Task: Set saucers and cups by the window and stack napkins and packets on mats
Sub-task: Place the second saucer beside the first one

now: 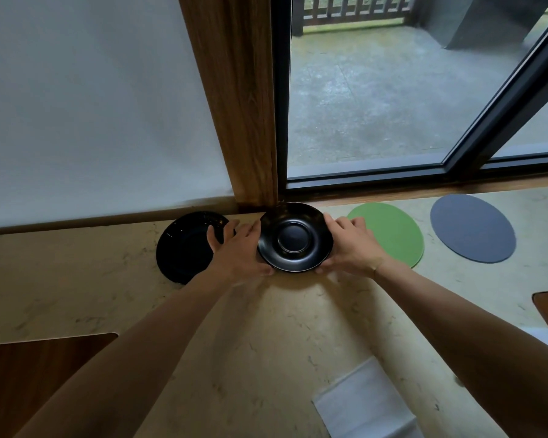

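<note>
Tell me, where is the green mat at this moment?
In the head view the green mat lies right of centre on the counter by the window, between the black saucer held in both hands and the grey mat.

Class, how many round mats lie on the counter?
2. The green mat lies beside the right hand; the grey mat lies further right. Others may sit out of view.

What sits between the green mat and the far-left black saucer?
Head view: the second saucer, gripped by both the left hand and right hand.
</note>
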